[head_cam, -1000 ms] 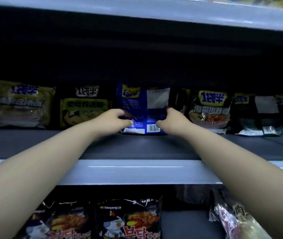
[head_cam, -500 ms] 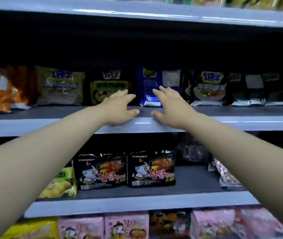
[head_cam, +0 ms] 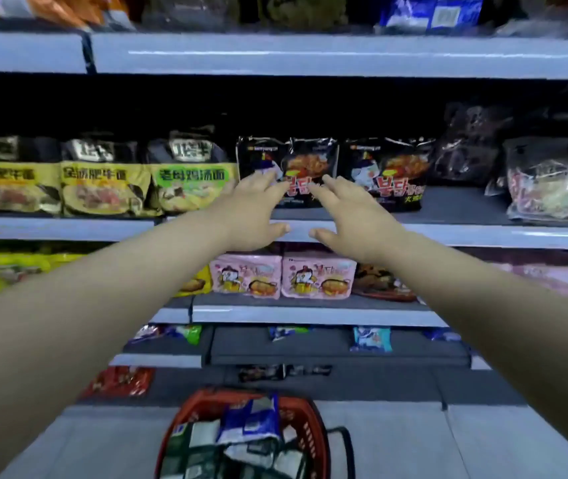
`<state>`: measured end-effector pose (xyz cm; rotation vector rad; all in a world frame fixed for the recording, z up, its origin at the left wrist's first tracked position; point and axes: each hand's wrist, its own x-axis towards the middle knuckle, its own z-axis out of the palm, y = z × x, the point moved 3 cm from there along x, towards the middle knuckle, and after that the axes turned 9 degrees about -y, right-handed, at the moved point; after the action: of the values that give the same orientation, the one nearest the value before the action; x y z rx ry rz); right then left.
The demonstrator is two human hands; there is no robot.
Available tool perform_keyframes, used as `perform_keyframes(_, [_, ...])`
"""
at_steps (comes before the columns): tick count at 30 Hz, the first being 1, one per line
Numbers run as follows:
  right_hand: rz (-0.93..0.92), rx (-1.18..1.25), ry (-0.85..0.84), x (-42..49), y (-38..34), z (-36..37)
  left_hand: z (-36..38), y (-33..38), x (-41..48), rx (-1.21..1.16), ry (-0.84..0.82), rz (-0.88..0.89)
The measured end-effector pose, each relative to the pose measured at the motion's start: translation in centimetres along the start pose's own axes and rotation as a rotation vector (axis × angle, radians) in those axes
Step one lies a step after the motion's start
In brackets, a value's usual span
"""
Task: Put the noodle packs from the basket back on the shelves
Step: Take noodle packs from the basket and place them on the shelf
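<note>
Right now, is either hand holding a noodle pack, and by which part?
Nothing is held. The left hand and right hand are both open, fingers straight; noodle packs lie in the red basket.

The yellow pack (head_cam: pixel 191 188) reads "老母鸡汤面"; the black pack (head_cam: pixel 310 157) beside it reads "불닭".

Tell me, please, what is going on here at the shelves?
A person is putting noodle packs back on store shelves. Both hands are empty at this moment: the left hand and the right hand reach forward with fingers spread, in front of a black noodle pack on the middle shelf. The red basket on the floor below holds several packs, a blue pack on top.
</note>
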<state>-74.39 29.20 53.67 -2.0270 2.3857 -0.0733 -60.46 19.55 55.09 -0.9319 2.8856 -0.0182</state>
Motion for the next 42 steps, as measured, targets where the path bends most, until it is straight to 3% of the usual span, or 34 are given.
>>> perform_keyframes(13, [-0.136, 0.149, -0.615, -0.1, -6.2, 33.6, 33.5, -2.9, -4.4, -0.184, -0.591, -0.180])
perform_keyframes(24, [-0.053, 0.407, -0.813, -2.5, -5.5, 57.9, 58.6, -3.6, -5.2, -0.211, -0.792, -0.296])
perform_keyframes(27, [0.121, 0.618, -0.825, -1.6, -5.2, 62.6, 63.3, -4.0, -4.2, -0.374, -0.774, -0.392])
perform_keyframes(31, [0.543, 0.957, -0.831, 0.0, -5.5, 66.5, 68.1, -4.3, -2.8, -0.899, -0.601, -0.707])
perform_keyframes(34, [0.779, 1.133, -0.852, 0.7, -6.2, 68.4, 70.1, -4.0, -2.4, -1.045, -0.523, -0.856])
perform_keyframes(39, [0.871, 1.251, -0.904, 0.6, -7.2, 69.9, 70.8, -4.2, -2.6, -1.346, -0.272, -1.142])
perform_keyframes(42, [0.862, 1.442, -0.825, -0.3, -6.7, 69.3, 69.5, -4.0, -3.3, -1.535, -0.253, -1.292])
